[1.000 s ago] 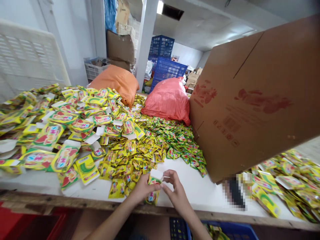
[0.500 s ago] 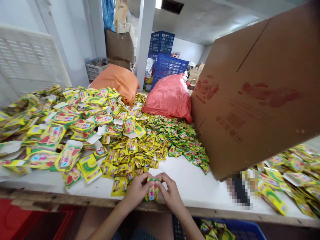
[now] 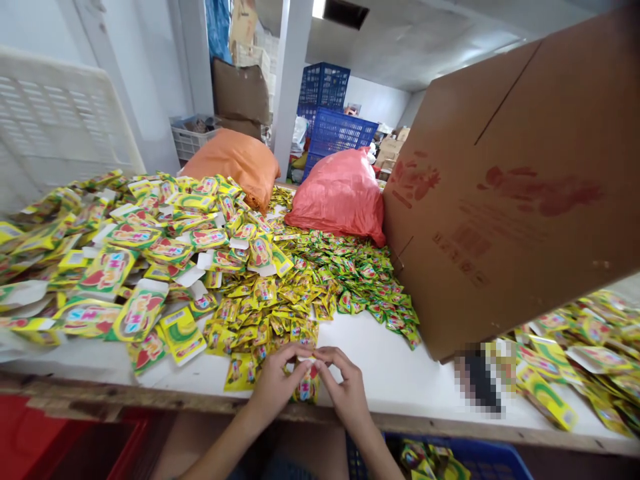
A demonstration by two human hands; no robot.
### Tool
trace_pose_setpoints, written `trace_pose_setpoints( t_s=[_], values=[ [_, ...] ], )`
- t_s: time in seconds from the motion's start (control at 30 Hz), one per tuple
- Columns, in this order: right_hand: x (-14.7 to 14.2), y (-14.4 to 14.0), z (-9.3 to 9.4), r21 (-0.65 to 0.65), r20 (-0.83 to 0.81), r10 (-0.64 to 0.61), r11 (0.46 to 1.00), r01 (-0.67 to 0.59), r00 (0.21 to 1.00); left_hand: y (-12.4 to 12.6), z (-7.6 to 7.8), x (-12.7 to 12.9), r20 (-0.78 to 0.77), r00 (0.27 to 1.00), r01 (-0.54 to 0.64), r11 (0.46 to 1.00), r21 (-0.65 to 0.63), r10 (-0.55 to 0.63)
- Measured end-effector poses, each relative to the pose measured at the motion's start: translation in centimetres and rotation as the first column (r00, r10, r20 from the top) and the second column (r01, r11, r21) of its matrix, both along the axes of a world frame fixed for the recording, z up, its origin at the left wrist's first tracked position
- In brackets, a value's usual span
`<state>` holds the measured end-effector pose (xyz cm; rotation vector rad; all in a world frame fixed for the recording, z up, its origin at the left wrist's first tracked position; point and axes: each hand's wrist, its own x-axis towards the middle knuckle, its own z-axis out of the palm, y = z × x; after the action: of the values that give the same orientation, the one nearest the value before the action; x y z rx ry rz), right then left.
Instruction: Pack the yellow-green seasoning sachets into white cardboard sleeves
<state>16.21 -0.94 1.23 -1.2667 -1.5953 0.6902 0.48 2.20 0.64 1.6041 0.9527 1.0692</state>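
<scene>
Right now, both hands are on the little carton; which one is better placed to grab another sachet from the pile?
Probably the left hand. The sachet pile lies just ahead of and to the left of its fingers, while the right hand faces bare white table and could keep holding the small carton.

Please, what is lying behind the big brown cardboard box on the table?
Past the cardboard box, at its left edge, a pink sack rests on the white table among small yellow sachets. More packets show to its right. The box hides whatever lies directly behind it.
</scene>
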Motion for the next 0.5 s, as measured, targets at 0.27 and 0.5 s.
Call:
trace_pose_setpoints(
  t_s=[0.27,0.5],
  values=[
    [-0.1,0.8,1.5,-0.129,0.038,-0.048,0.990,0.052,0.998,0.4,0.6,0.9,0.014,0.996,-0.085,0.994,-0.074,0.086],
    [-0.6,-0.6,-0.8,-0.102,-0.017,-0.050,0.994,0.048,0.999,-0.3,-0.2,0.1,0.043,0.999,-0.010,1.000,-0.019,0.011]
  ],
)
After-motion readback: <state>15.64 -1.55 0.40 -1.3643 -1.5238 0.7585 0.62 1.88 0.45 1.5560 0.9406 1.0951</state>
